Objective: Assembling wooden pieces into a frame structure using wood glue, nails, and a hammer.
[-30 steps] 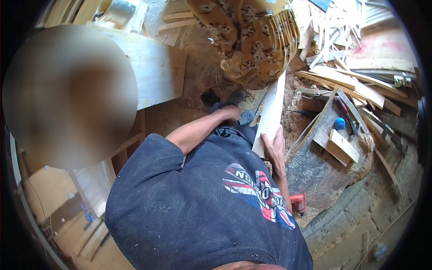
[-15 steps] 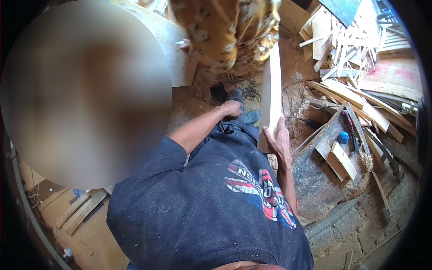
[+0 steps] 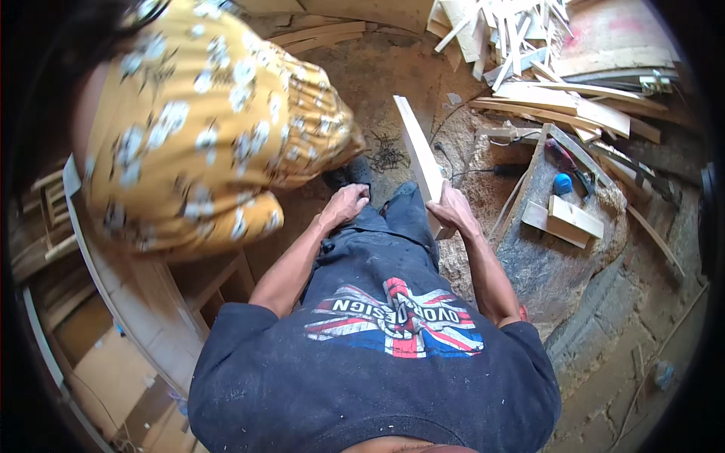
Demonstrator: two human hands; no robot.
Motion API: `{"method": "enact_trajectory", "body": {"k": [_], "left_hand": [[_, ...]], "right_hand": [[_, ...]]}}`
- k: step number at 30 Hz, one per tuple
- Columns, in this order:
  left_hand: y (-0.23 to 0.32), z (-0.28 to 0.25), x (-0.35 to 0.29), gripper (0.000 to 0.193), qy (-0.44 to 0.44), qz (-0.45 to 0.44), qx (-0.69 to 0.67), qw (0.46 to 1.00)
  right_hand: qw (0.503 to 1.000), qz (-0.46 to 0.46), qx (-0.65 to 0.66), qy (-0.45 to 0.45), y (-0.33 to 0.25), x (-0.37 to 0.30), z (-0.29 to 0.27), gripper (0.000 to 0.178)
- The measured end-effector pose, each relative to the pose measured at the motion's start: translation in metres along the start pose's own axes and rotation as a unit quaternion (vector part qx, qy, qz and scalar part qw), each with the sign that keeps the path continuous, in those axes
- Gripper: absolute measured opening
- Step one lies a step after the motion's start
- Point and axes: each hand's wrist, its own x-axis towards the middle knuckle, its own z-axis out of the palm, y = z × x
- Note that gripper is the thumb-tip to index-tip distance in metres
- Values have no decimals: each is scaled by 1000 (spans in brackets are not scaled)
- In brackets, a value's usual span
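Note:
A pale wooden board (image 3: 420, 151) stands slanted in front of me at the right, its far end tilted away. My right hand (image 3: 455, 210) is wrapped round its near end, thumb across the face. My left hand (image 3: 346, 204) rests by my left thigh over the dark trousers (image 3: 385, 239). Its fingers are curled in, and whatever they may hold is hidden. Just beyond it lies the hem of another person's yellow floral garment (image 3: 219, 121).
That person stands close on my left, before a long curved wooden panel (image 3: 136, 302). To the right, a worn work block (image 3: 540, 260) carries wood offcuts (image 3: 575, 217), a blue round object (image 3: 562, 183) and tools. Scrap strips (image 3: 513, 38) pile up at the far right.
My view has turned. The person in yellow now stands at the left instead of straight ahead. The board's far end leans further left, still in my right hand.

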Motion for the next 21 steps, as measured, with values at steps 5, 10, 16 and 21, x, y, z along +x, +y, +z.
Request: {"method": "enact_trajectory", "body": {"k": [5,10,16,21], "left_hand": [[53,-47,46,80,132,219,127,958],[96,-54,78,58,148,312,261,902],[95,-38,95,20,-14,309,186,933],[98,-45,102,30,69,240,37,968]], "right_hand": [[985,-84,-154,6,-29,-33,-33,49],[970,-150,-190,-24,-100,-78,-89,43],[961,-99,218,137,-25,-104,-123,53],[636,393,294,595,199,-98,-113,73]]}}
